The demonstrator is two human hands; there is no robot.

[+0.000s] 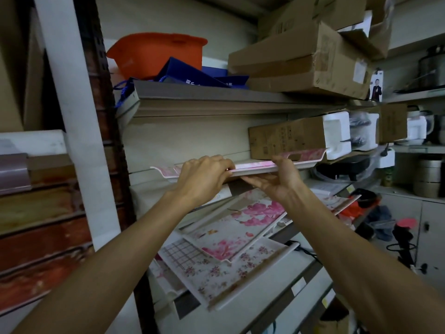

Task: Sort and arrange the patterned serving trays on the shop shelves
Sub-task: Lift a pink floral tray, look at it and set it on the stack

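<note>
Here, two hands, left hand (204,175) and right hand (280,179), curl fingers around one pink tray (252,166) above two stacked trays (231,235).

Nothing here can be read properly. The blue paper bag (192,75) on the upper shelf carries white characters, too blurred to make out. The cardboard box (286,138) on the middle shelf has dark printed lines and a small square code, too small to tell. The top cardboard box (301,56) bears faint marks, also illegible.
</note>
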